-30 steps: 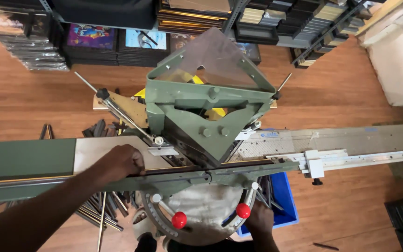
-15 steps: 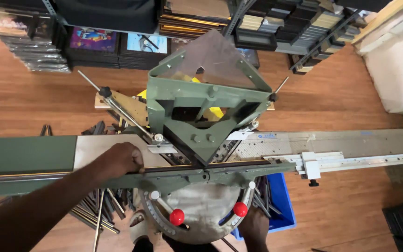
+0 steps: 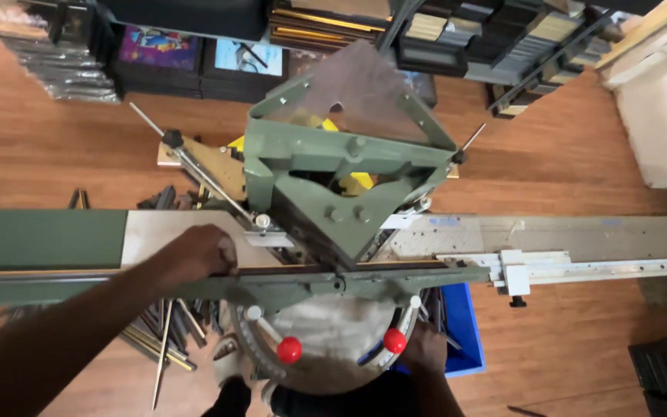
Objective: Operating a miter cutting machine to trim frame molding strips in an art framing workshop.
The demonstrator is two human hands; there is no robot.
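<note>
1. My left hand [image 3: 198, 253] lies on the flat bed of the green mitre cutting machine [image 3: 341, 189], left of its centre, fingers curled down over a thin dark strip of moulding [image 3: 395, 267] that runs along the bed's near edge.
2. The strip reaches rightward under the machine's green V-shaped head.
3. My right hand [image 3: 424, 349] is low and near, below the bed, just right of the right red knob [image 3: 394, 340]. Its fingers are turned away from me, so I cannot tell whether they grip anything.
4. 2 red knobs sit on short levers at the near side; the left red knob [image 3: 289, 350] is free of both hands.
5. To the right, a pale measuring rail [image 3: 580, 266] with a white stop extends along the bed.
6. A blue bin [image 3: 461, 328] stands on the wooden floor [image 3: 32, 147] under the right side.
7. Loose lengths of moulding offcuts [image 3: 164, 340] lie on the floor beneath my left forearm.
8. Stacked frames [image 3: 194, 50] line the far side.
</note>
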